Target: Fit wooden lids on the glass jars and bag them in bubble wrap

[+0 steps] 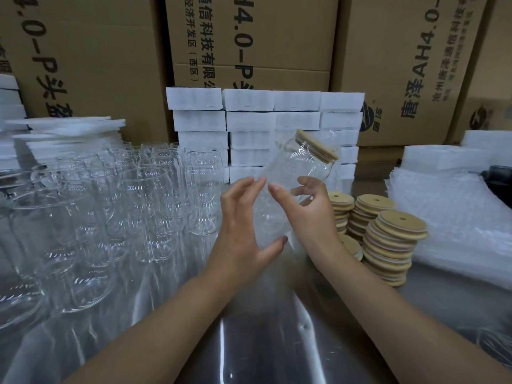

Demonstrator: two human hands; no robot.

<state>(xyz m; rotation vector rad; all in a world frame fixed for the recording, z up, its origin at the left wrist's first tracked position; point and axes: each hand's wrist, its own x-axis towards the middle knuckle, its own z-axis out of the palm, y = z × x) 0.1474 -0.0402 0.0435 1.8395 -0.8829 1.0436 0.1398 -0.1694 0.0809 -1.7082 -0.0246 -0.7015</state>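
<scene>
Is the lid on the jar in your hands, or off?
On. The wooden lid caps the mouth of the jar, which the left hand and right hand hold tilted.

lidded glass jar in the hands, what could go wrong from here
The clear glass jar with its round wooden lid is tilted, held by fingertips of the left hand and right hand; it could slip onto the metal table. The right forearm is near a leaning stack of wooden lids and might topple it.

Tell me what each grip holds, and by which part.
One lidded glass jar, tilted: left grip around its lower body near the base, right grip on its upper body below the wooden lid.
</scene>
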